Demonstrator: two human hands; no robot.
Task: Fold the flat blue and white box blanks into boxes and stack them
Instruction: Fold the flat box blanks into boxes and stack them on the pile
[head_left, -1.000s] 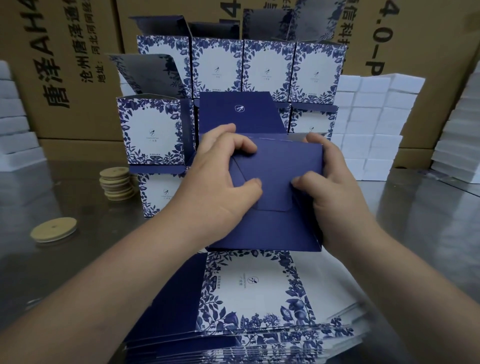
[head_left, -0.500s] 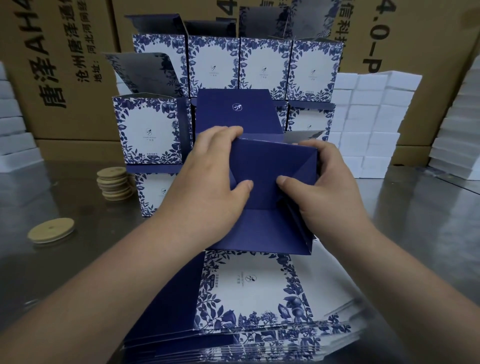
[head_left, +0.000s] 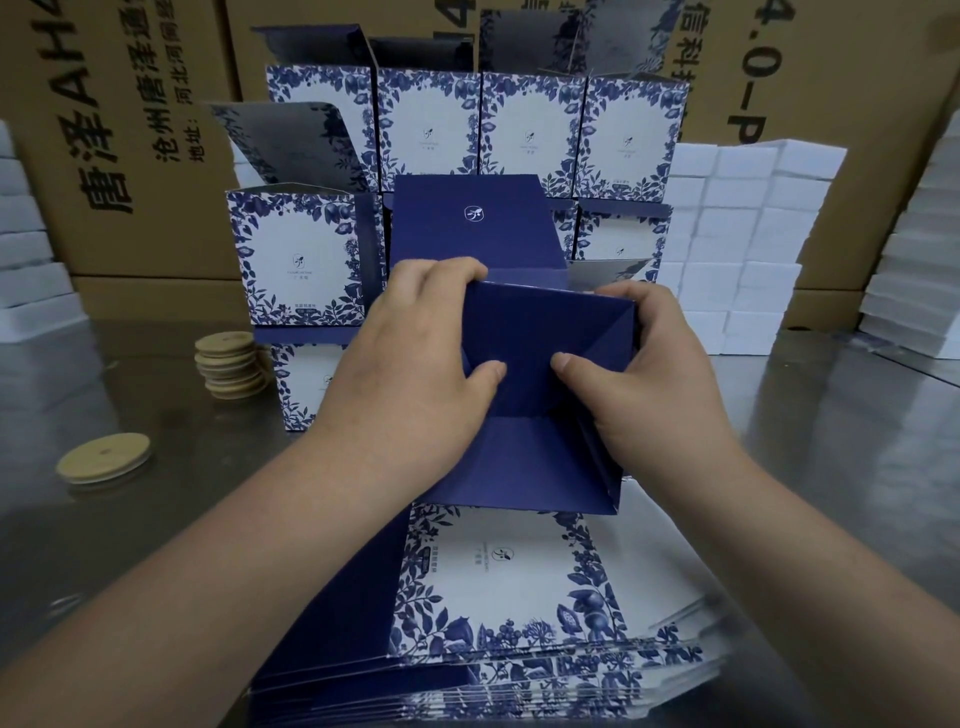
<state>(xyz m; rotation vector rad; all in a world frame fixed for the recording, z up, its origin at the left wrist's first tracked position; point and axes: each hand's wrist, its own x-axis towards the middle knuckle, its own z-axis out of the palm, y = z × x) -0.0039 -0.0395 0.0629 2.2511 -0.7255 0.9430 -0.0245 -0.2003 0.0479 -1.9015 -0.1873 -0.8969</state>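
I hold a half-formed dark blue box (head_left: 540, 447) in mid-air above the table, its folded end facing me. My left hand (head_left: 415, 364) grips its left side, thumb pressing the end flaps. My right hand (head_left: 644, 379) grips the right side, thumb also on the flaps. The box's long blue lid panel (head_left: 475, 223) with a small white logo stands up behind my hands. Under the box lies a pile of flat blue and white blanks (head_left: 498, 597). Behind it stands a stack of folded blue and white boxes (head_left: 530, 124), several with lids raised.
The steel table (head_left: 130, 519) carries a stack of round wooden discs (head_left: 231, 366) and a single disc (head_left: 104, 457) at the left. White foam blocks (head_left: 748, 244) are piled at back right and far left. Large cardboard cartons (head_left: 130, 130) form the back wall.
The end flaps of the box have folded inward and flattened under my thumbs. The box has tilted so its end faces me more squarely. Both hands keep their grip.
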